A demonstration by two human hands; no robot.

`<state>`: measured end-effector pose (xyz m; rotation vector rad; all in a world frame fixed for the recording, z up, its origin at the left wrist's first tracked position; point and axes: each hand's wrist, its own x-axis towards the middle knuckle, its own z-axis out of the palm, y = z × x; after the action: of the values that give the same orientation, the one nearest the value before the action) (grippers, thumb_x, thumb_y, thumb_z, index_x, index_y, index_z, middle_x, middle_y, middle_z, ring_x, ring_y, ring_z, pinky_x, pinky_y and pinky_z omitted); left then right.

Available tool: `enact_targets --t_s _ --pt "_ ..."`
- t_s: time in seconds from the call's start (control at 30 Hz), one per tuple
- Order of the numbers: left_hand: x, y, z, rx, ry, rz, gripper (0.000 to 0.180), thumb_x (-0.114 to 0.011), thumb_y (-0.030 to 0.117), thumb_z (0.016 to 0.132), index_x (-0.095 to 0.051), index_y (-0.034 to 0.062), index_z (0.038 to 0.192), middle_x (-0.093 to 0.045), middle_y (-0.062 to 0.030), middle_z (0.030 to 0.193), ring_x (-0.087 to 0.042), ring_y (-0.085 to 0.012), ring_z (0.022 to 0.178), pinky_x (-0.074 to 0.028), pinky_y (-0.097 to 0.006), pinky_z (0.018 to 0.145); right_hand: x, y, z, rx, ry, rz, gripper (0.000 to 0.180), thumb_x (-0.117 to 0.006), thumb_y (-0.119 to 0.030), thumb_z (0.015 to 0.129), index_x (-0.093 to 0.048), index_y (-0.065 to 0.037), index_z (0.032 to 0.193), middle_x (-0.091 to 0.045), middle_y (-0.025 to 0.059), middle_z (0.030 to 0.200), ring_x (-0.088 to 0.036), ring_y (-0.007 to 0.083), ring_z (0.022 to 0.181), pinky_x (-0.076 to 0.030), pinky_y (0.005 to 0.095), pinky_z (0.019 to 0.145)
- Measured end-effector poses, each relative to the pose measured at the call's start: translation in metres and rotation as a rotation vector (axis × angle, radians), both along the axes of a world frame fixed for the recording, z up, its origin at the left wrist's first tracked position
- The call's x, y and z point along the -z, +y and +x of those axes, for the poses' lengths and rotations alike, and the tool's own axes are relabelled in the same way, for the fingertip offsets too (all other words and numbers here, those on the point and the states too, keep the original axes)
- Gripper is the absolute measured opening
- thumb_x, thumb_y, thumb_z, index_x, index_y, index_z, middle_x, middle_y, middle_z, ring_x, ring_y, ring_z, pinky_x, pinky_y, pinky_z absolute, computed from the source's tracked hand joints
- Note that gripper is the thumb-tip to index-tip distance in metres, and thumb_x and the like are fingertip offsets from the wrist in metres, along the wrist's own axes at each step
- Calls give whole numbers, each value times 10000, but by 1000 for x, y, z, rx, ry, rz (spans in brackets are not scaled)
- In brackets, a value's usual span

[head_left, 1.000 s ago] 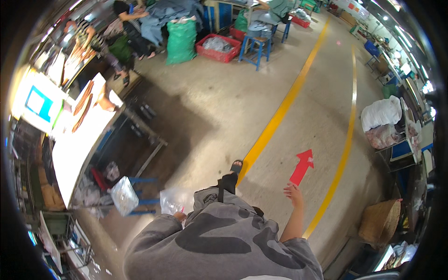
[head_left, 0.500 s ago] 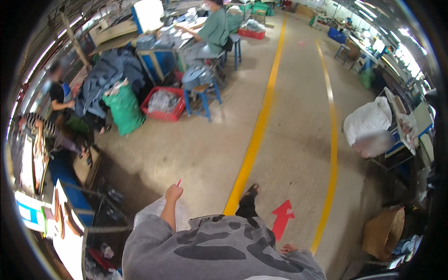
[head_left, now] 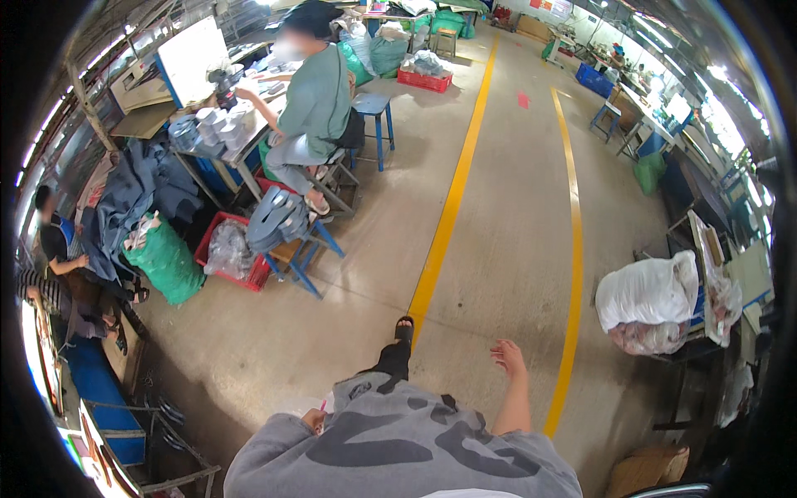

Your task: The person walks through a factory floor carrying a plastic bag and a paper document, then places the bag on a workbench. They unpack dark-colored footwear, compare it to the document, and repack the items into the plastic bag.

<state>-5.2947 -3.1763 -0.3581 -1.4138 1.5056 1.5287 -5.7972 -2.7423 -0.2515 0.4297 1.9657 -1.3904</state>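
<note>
Fingers [head_left: 498,352] curl loosely on the extended right hand [head_left: 511,360], grip loose, while the left hand's [head_left: 314,420] grip I cannot tell.

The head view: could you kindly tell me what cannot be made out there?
Head view: left hand, grip mostly hidden by the grey shirt.
Head view: white sack, contents hidden by its opaque sides.
Head view: brown basket, base cut off by the bottom edge.
</note>
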Motion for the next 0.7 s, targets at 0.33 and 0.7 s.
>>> enact_targets --t_s 0.33,0.7 --pt "-53 -211 -526 -65 -48 133 124 -673 170 798 -568 119 754 -456 -17 596 -384 -170 448 -313 -339 419 62 -32 -261 74 -556 86 476 -559 -398 1023 -566 -97 1391 -712 126 1145 -681 260 1011 -503 508 921" --pt "-74 -281 -913 -617 26 354 172 -638 186 825 -500 161 725 -414 13 600 -354 -138 468 -281 -309 448 90 -128 -751 199 -445 206 424 -501 -309 1012 -599 -44 1327 -705 191 1068 -677 360 963 -550 556 823"
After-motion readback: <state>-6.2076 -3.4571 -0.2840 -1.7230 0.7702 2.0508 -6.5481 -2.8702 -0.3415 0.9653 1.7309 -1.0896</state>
